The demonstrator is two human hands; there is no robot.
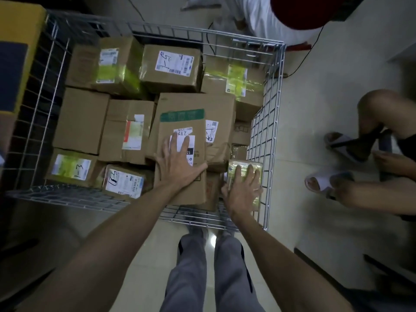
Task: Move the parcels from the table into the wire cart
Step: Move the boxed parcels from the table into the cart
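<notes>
While left hand (177, 164) is pressing, fingers spread, on green-taped box (171, 127), right hand (244, 189) is resting splayed fingers on small parcel (246, 163) inside wire cart (258, 140).

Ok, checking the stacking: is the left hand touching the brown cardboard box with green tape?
Touching. The head view shows the left hand lying flat and spread on the brown cardboard box with green tape.

Brown taped parcels (126, 134) (labels up) filling wire cart (273, 122)
</notes>
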